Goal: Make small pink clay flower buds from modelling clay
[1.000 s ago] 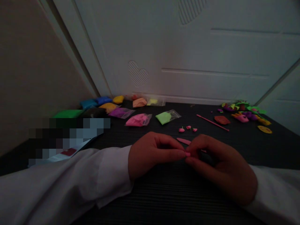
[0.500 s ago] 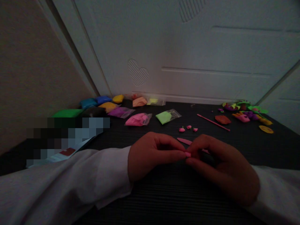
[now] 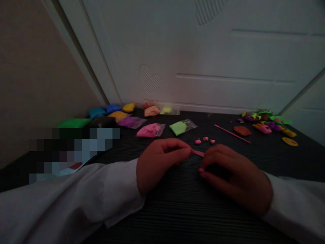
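Observation:
My left hand (image 3: 162,162) is closed in a pinch, thumb and forefinger on the pointed end of a pink modelling knife (image 3: 198,153). The knife lies flat just beyond the hands, its other end hidden behind my right hand (image 3: 233,179). Between the right thumb and forefinger sits a small lump of pink clay (image 3: 201,170). Past the knife, three tiny pink clay buds (image 3: 198,141) with bits of green rest on the dark table (image 3: 172,210).
Bags of coloured clay, among them pink (image 3: 149,130) and light green (image 3: 178,127), line the back and left. A thin pink stick (image 3: 232,133) and a reddish-brown clay piece (image 3: 242,130) lie at right, near several colourful clay figures (image 3: 264,127). A white panel (image 3: 203,91) stands behind.
My hands have come apart. The left has moved left and up to the knife's tip, while the pink clay has stayed in my right fingers.

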`<state>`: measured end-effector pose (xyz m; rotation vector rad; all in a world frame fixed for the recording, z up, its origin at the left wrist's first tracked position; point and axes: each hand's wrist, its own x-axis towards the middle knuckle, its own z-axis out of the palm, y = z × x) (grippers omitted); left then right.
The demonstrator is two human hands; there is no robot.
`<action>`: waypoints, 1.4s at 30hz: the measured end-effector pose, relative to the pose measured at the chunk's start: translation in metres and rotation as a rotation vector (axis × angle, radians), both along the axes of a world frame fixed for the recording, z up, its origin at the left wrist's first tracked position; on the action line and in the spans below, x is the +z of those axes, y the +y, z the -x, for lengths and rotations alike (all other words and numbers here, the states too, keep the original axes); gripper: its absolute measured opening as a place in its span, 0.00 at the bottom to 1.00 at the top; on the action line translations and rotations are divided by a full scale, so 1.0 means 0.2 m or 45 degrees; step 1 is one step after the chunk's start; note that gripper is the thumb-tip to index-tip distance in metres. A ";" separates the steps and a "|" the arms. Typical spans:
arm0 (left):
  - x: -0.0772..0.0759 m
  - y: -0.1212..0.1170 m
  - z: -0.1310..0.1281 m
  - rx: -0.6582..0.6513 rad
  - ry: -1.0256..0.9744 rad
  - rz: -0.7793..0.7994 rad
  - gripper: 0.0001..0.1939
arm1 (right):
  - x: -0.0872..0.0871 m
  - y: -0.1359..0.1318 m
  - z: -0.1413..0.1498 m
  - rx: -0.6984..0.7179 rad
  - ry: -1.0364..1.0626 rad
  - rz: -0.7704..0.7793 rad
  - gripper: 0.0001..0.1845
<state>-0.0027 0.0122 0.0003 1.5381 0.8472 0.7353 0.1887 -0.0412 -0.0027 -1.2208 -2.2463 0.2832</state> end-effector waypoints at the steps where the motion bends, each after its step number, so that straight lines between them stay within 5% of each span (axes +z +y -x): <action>1: -0.01 0.00 0.00 0.018 -0.006 -0.005 0.06 | -0.01 0.01 -0.01 0.008 -0.046 -0.023 0.05; 10: 0.00 0.00 0.00 0.034 0.002 0.013 0.05 | 0.00 0.04 -0.03 -0.086 -0.223 -0.128 0.10; 22: 0.00 0.00 -0.01 0.065 -0.030 0.007 0.07 | 0.02 0.30 -0.10 -0.119 -0.467 -0.245 0.12; 33: 0.00 0.02 -0.01 0.098 -0.092 0.049 0.11 | 0.08 0.26 -0.04 0.028 -0.103 -0.267 0.08; 42: -0.01 0.01 -0.02 -0.114 -0.251 0.175 0.13 | 0.09 0.17 0.03 0.137 0.227 -0.063 0.05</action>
